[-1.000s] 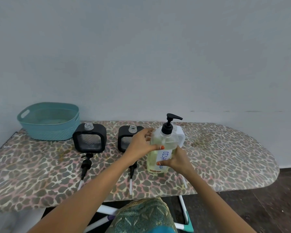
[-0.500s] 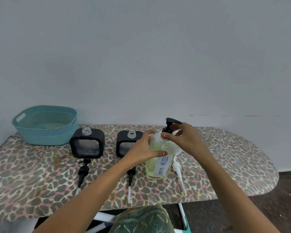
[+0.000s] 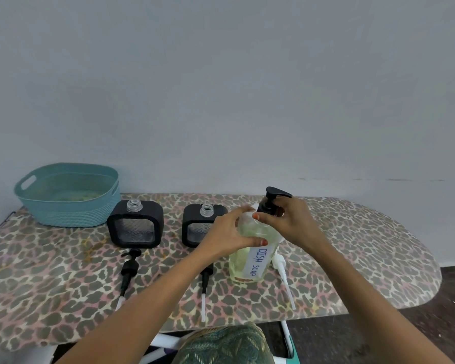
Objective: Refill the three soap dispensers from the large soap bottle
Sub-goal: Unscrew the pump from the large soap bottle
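Centrally, the large soap bottle (image 3: 250, 254), labelled DISH SOAP and holding pale yellow liquid, stands upright on the leopard-print board (image 3: 352, 245). The left hand (image 3: 229, 237) grips its shoulder, fingers curled round the body, while the right hand (image 3: 289, 222) pinches the collar of the bottle's black pump (image 3: 272, 200), which remains mounted, so no pouring has begun. Two black dispensers (image 3: 135, 227) (image 3: 199, 227) stand open-necked just left of the bottle, their pumps (image 3: 128, 269) (image 3: 205, 282) lying in front of them; a white pump (image 3: 281, 269) lies beside the bottle's base, but the third dispenser is mostly hidden behind the hands. Judged progress: dispensers opened; bottle opening under way; all three refills and recapping remain.
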